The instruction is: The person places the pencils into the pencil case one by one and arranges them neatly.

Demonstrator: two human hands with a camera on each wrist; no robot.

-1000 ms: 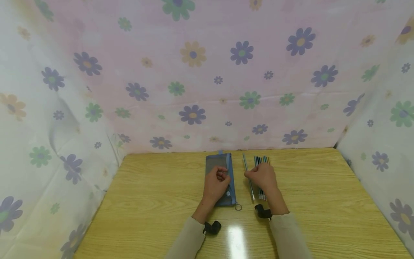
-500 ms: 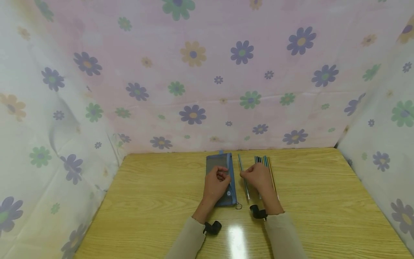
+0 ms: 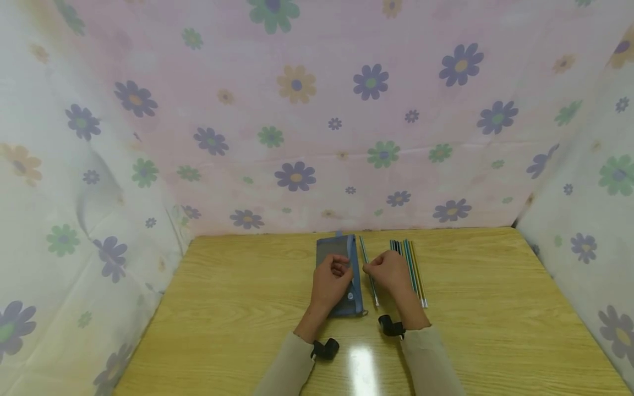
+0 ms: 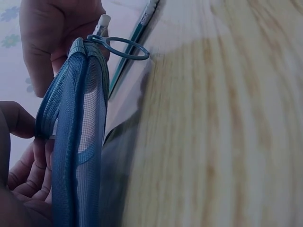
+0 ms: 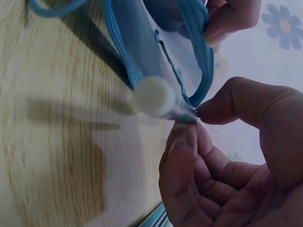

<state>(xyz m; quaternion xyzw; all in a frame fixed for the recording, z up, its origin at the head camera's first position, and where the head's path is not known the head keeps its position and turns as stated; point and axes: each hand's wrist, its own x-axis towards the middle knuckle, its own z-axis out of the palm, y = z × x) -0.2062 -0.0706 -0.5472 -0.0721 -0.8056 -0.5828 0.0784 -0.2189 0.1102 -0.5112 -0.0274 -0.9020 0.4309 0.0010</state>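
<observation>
- The left hand (image 3: 331, 283) pinches the blue mesh zip pouch (image 3: 327, 249).
- The right hand (image 3: 393, 273) pinches a slim teal white-ended pencil (image 3: 373, 289), right of the pouch.
- Other slim coloured pencils (image 3: 410, 263) lie further right.

The beige-sleeved left arm (image 3: 287, 363) points to one o'clock, bare left hand (image 3: 329, 283) curled; the beige-sleeved right arm (image 3: 430, 360) points to eleven, bare right hand (image 3: 391, 270) pinching.

Pouch (image 3: 355, 286) on the table (image 3: 238, 308), one pencil (image 3: 372, 286) just to its right, more pencils (image 3: 410, 264), apparently side by side, farther right.
</observation>
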